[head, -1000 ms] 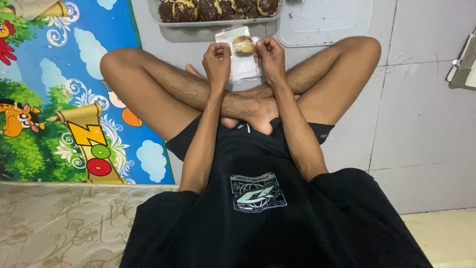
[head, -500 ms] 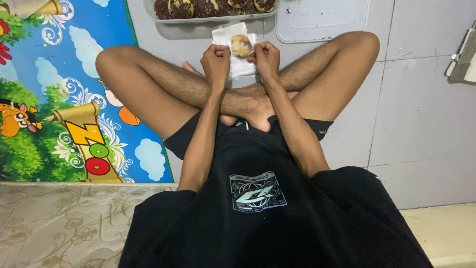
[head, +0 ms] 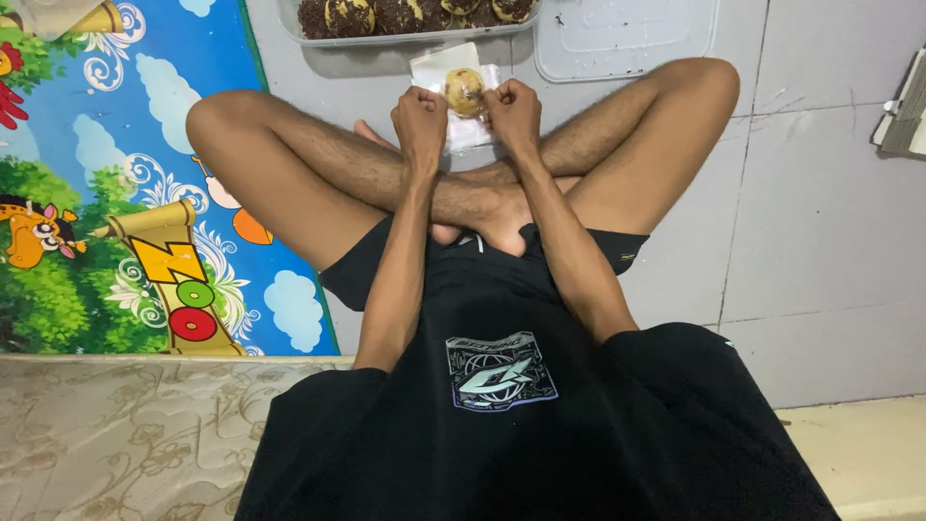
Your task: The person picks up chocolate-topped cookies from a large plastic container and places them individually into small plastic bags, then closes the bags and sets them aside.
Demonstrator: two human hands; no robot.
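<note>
Head view: both fists, left hand (head: pixel 420 114) & right hand (head: pixel 513 108), pinch wrapper (head: pixel 453 72) round pastry (head: pixel 465 91) (tray (head: pixel 386 41) behind).

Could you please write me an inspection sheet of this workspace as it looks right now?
Surface: grey tiled floor, person seated cross-legged on it.
Job's things: round yellow-brown bun with dark specks inside a clear plastic wrapper, between both fists.
Clutter: clear plastic tray of dark-sprinkled buns at the top edge; clear plastic lid beside it.
Hands: left hand and right hand both fisted on the wrapper's edges.
Cables: nothing seen.
Surroundings: colourful cartoon play mat on the person's left; beige patterned mattress nearer; pale object, partly cut off, at the right edge.
</note>
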